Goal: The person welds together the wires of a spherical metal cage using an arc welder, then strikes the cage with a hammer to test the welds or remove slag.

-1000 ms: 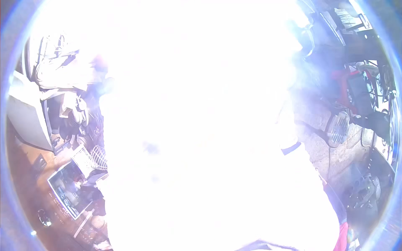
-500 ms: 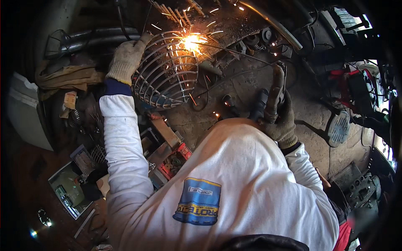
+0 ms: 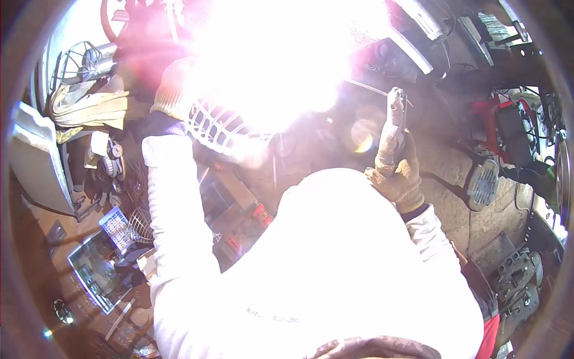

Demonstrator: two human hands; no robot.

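Note:
A white glare bursts over the top middle and hides much of the metal bar cage (image 3: 218, 127). At the cage's left rim is my left hand (image 3: 173, 90) in a knitted work glove; glare washes out its fingers, which closed on that rim in the earlier frame. Wrapped round a welding electrode holder (image 3: 391, 128) is my gloved right hand (image 3: 403, 176), to the right of the cage. A thin welding rod (image 3: 368, 87) runs from the holder's jaw leftward into the glare. Where the rod's tip meets the cage cannot be seen.
Folded tan cloth (image 3: 89, 107) lies left of the cage. A metal pipe (image 3: 412, 51) is at the upper right. On the right stand a slotted metal stool or plate (image 3: 483, 184) and a red-and-dark machine (image 3: 505, 125). A glass-topped box (image 3: 98, 269) is at lower left.
The small orange sparking spot has become a huge white arc glare, brightening the whole scene. Both hands stay nearly in place; the holder has shifted only slightly.

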